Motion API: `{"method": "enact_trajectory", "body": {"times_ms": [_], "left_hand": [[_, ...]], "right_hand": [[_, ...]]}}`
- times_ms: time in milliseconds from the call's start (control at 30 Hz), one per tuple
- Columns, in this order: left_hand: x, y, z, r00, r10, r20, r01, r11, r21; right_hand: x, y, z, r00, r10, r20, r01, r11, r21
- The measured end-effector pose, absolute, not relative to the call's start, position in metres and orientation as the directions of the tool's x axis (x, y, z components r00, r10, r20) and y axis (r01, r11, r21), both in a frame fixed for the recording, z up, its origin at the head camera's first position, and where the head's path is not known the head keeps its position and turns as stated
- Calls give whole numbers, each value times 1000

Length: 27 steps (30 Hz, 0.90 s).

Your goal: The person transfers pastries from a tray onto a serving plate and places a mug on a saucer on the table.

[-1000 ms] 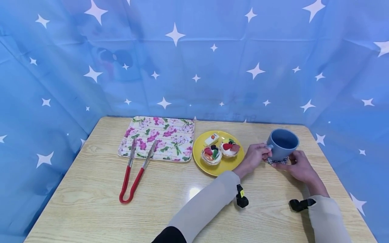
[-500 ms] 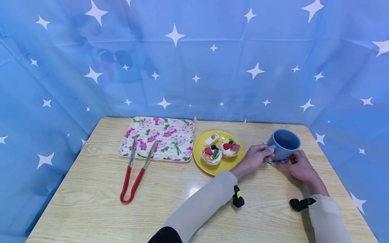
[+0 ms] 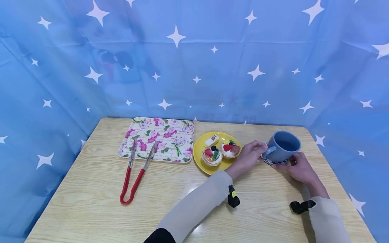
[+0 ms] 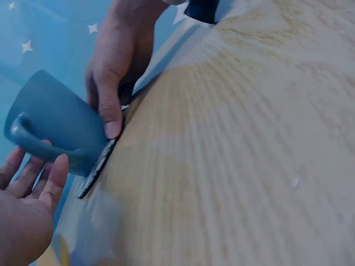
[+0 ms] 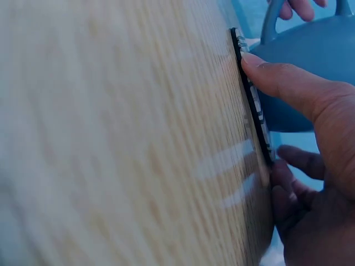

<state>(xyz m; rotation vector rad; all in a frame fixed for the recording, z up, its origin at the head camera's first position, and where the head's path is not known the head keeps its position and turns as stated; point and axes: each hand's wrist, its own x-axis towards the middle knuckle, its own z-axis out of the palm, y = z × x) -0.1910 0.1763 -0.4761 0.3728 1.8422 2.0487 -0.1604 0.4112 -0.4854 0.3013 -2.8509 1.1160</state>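
Note:
A blue mug (image 3: pixel 285 146) stands upright on a black-and-white checked coaster (image 3: pixel 275 161) at the table's right. My left hand (image 3: pixel 250 155) is just left of the mug's handle (image 4: pixel 41 147); in the left wrist view its fingers are spread loosely beside the handle, not wrapped round it. My right hand (image 3: pixel 301 167) holds the coaster by its edges. In the right wrist view the right thumb presses the coaster's (image 5: pixel 256 100) near edge close to the mug's base, and the other fingers lie at its side. The far side of the mug is hidden.
A yellow plate (image 3: pixel 199 158) with two fruit tarts (image 3: pixel 211 156) and a small white cake piece (image 3: pixel 211 139) sits partly behind the left forearm. Red-handled tongs (image 3: pixel 131 185) lie with their tips on a floral tray (image 3: pixel 176 135). A starry blue curtain (image 3: pixel 194 60) surrounds the table.
The left hand has let go of the mug's handle and drawn back slightly to the left. The mug has settled slightly rightward on the coaster. The right hand stays at the coaster.

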Motion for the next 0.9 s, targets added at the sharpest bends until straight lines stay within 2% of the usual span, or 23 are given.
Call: {"method": "enact_trajectory", "body": {"times_ms": [367, 500, 733, 900], "left_hand": [[-194, 162, -456, -886, 464, -15, -94, -146, 985], [-192, 161, -449, -883, 469, -14, -93, -145, 985], [-188, 151, -436, -869, 493, 24, -16, -77, 997], [-188, 135, -429, -865, 499, 52, 19, -71, 997]], "right_hand": [[-155, 413, -475, -995, -18, -103, 56, 738, -673], [-155, 413, -473, -994, -5, -109, 70, 737, -672], [-152, 415, -471, -994, -2, -112, 79, 694, -716], [-147, 414, -469, -987, -6, -158, 113, 674, -730]]}}
